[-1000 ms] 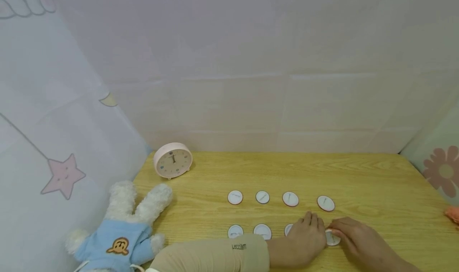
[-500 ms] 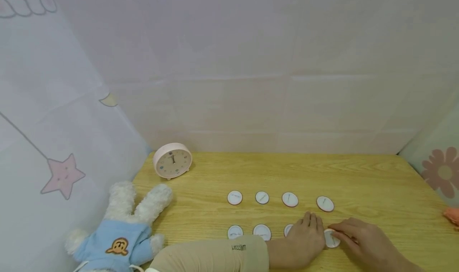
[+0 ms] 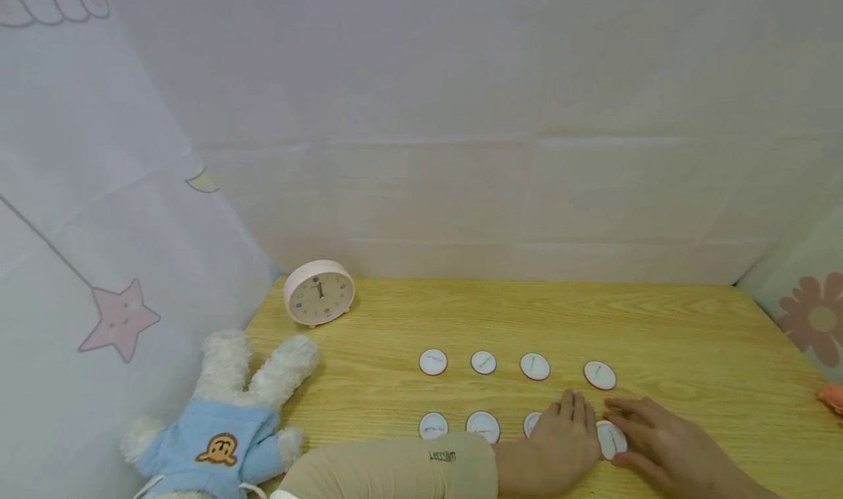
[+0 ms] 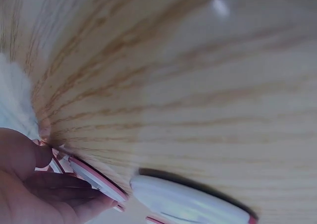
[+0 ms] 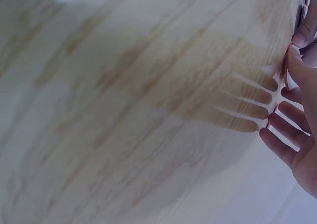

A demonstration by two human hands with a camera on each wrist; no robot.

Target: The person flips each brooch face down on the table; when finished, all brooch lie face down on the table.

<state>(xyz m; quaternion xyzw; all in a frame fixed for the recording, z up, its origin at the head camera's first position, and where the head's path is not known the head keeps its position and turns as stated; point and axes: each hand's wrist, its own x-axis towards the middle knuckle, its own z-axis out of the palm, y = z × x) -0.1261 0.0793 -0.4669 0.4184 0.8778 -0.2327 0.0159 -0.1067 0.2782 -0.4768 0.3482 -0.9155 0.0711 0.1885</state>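
Note:
Round white badges with pins on their backs lie on the wooden table (image 3: 665, 323) in two rows. At the right end of the near row, one badge (image 3: 611, 440) sits between the two hands. The right hand (image 3: 668, 448) holds its right side, with the thumb at the lower rim and fingers at the upper rim. On its left side the left hand (image 3: 563, 440) touches it, back up and fingers fairly straight. A neighbouring badge (image 3: 531, 422) is partly covered by the left hand. In the right wrist view, the held badge (image 5: 287, 68) shows only as a thin edge.
More badges, such as the top-right badge (image 3: 599, 375) and the near-row badge (image 3: 483, 426), lie around. A pink clock (image 3: 319, 294) stands at the back left. A plush toy (image 3: 217, 440) in blue lies at the left; an orange item (image 3: 833, 396) is at the right edge.
The right thumb has moved down along the badge's rim and the fingers have spread from a close pinch. The badge has turned slightly. The left hand stays nearly in place.

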